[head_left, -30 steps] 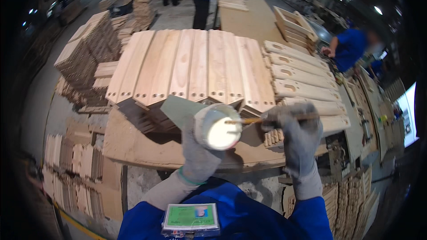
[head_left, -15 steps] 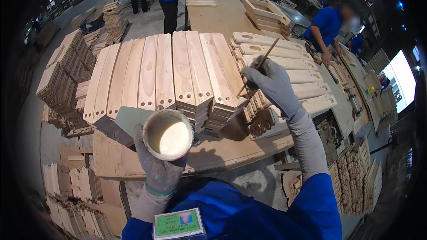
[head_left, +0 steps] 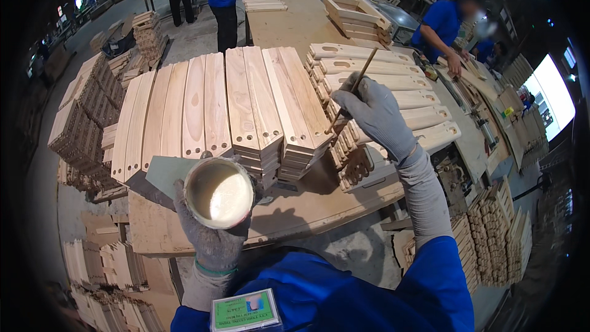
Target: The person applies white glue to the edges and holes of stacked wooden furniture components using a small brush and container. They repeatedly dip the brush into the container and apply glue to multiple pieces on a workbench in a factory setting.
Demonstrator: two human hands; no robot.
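My gloved left hand (head_left: 215,243) is wrapped round a round cup (head_left: 195,185) that holds cream-coloured, thick-looking liquid (head_left: 230,200). Beside the cup, a flat grey-green piece (head_left: 169,174) sticks out; whether my fingers grip it is hidden. In my gloved right hand (head_left: 380,115) is a thin brown stick (head_left: 367,69), slanted, its lower end at the near right corner of a stack of wooden boards. These stacked pale boards (head_left: 193,101) stand side by side in front of me, with round dark holes along their near ends.
To the right lie more wooden pieces with oval slots (head_left: 399,81). Everything rests on a wooden table (head_left: 295,218). Tall wood stacks (head_left: 77,129) stand at left, others (head_left: 491,240) at lower right. Co-workers in blue (head_left: 439,24) stand beyond. A wooden frame (head_left: 356,15) sits at the back.
The whole view has shifted slightly left. The cup has tilted a little, and the stick's lower end has come down at the board's corner. A far co-worker's hand has lowered.
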